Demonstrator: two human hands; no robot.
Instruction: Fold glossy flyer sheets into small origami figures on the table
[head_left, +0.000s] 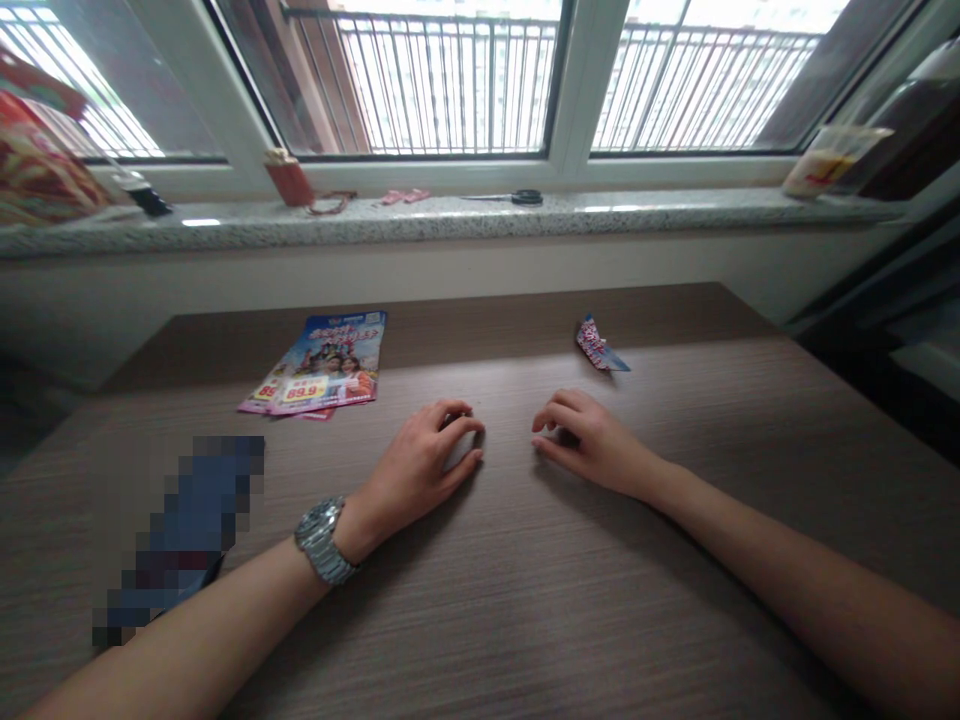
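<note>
fingers [556, 411] curl near folded paper [592, 345]

Black-handled scissors [526, 197] lie on the speckled stone windowsill [450, 228] between a red container [290, 181] and, far right, a translucent plastic cup [831, 162]; a barred metal railing [450, 18] runs outside the window [567, 100].

Bright window [566, 100], seemingly granite sill [450, 224]

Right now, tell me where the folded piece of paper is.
In the head view, the folded piece of paper lies right of centre on the table, just beyond the right hand, toward the windowsill.
</note>
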